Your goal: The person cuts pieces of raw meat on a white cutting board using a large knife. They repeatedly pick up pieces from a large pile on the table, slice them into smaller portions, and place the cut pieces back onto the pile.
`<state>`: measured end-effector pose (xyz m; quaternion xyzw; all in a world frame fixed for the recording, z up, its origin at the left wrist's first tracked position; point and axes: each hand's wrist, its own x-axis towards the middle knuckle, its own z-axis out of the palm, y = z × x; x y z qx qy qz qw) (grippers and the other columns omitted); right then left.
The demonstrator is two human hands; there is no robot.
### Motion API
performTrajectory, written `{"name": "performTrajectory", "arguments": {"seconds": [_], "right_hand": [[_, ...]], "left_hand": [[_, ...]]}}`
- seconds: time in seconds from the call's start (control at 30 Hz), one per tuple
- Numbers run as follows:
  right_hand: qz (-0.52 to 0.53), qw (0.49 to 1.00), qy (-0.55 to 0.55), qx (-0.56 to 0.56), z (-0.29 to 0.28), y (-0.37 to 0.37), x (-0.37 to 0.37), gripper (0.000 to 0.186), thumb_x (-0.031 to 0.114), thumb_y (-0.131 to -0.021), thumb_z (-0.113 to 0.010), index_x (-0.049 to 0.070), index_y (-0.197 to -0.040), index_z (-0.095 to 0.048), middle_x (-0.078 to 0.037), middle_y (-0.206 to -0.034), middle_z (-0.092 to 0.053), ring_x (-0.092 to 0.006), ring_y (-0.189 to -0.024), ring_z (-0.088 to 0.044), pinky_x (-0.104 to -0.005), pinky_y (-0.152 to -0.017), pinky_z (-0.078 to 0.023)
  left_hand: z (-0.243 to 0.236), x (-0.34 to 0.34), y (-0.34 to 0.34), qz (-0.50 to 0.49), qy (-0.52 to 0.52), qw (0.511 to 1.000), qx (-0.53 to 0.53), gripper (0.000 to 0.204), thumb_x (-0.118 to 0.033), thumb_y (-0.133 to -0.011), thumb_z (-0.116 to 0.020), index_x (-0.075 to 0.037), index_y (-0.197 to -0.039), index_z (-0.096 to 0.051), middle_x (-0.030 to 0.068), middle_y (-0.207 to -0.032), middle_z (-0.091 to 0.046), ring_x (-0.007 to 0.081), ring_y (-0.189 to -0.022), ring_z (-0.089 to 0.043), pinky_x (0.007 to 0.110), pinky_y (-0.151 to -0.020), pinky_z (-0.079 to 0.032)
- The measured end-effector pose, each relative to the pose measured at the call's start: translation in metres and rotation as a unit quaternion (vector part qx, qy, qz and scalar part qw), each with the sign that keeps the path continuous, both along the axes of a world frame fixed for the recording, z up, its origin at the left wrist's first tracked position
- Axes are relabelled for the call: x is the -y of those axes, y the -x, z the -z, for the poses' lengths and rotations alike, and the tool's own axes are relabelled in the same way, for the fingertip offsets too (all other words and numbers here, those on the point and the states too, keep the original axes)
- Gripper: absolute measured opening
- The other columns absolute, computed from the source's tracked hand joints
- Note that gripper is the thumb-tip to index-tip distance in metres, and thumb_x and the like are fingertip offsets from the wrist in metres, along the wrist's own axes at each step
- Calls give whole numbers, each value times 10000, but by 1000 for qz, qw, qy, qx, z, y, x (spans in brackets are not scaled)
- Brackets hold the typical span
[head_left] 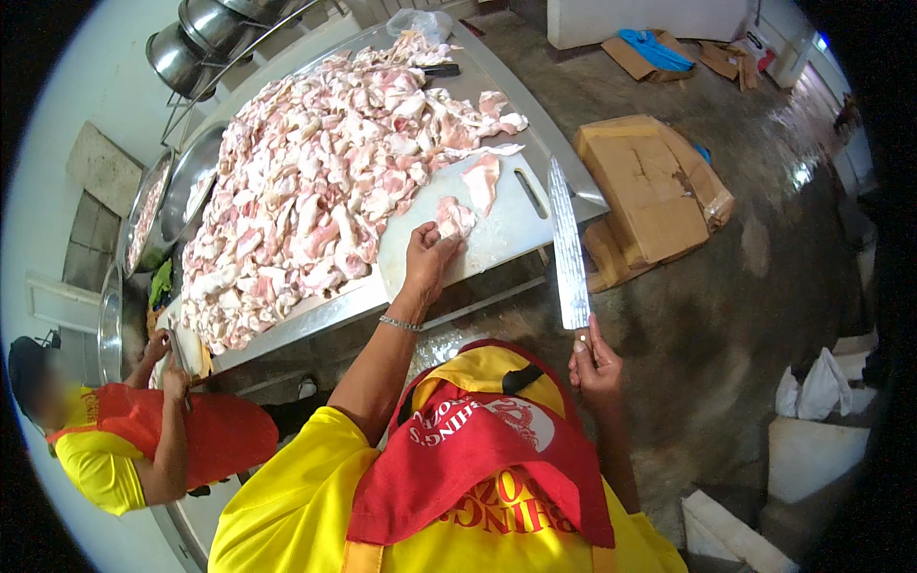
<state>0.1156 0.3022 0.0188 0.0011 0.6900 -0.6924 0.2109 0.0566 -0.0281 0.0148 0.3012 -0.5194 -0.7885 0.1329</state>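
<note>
My left hand (427, 260) is over the near part of a white cutting board (497, 241), its fingers closed on the edge of a small piece of pale pink raw meat (458, 216). A second, longer strip of raw meat (481, 181) lies flat on the board beside the handle slot. Out to the right, past the table's edge, my right hand (594, 363) grips a large knife (569, 253) by its handle. The wide, wet blade points away from me and is apart from the meat. A big heap of raw meat pieces (315, 172) spreads over the table left of the board.
The metal table (497, 81) has a dark-handled object (441, 70) and a clear plastic bag (420, 24) at its far end. Cardboard boxes (650, 186) stand on the wet floor at right. A co-worker (143, 430) cuts at the left, near metal bowls (191, 181).
</note>
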Motion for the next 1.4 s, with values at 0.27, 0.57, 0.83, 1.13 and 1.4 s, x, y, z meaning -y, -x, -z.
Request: {"name": "performTrajectory", "arguments": {"seconds": [0.27, 0.57, 0.83, 1.13, 1.4], "right_hand": [[-65, 995, -68, -15, 1, -11, -7, 551, 101, -995, -536, 3, -1500, -339, 35, -703, -506, -24, -569, -429, -192, -508, -389], [-185, 981, -44, 36, -14, -2, 12, 566, 88, -999, -529, 9, -1514, -311, 33, -790, -499, -36, -682, -459, -189, -593, -404], [-207, 975, -64, -40, 6, 15, 29, 479, 138, -1010, -542, -2, -1452, -424, -12, -978, -602, -82, -778, -519, -246, -716, -459], [-187, 978, -69, -68, 8, 11, 39, 528, 141, -1014, -531, 114, -1516, -367, 63, -693, -462, -21, -549, -392, -198, -474, -363], [-205, 968, -122, -78, -4, 26, 42, 516, 152, -1009, -537, 120, -1504, -394, 55, -700, -477, -24, -540, -406, -205, -458, -368]], "left_hand": [[-4, 11, -36, 109, 498, 849, 136, 476, -246, -829, -732, 9, -1197, -570, 228, -1168, -584, 370, -938, -632, 425, -864, -514], [27, 53, 27, 99, 630, 770, 27, 401, -217, -792, -730, -27, -1133, -639, 200, -1094, -624, 355, -942, -626, 415, -803, -519], [23, 68, 42, 72, 481, 865, 122, 270, -224, -729, -746, -52, -895, -620, 116, -728, -652, 286, -702, -655, 397, -685, -516], [31, 44, 10, 68, 702, 702, 99, 373, -361, -931, -566, -154, -1231, -646, 100, -1331, -537, 349, -1204, -478, 542, -936, -391], [26, 37, -1, 84, 756, 619, 196, 489, -384, -992, -445, -142, -1412, -510, 135, -1524, -376, 374, -1434, -258, 661, -1113, -164]]}}
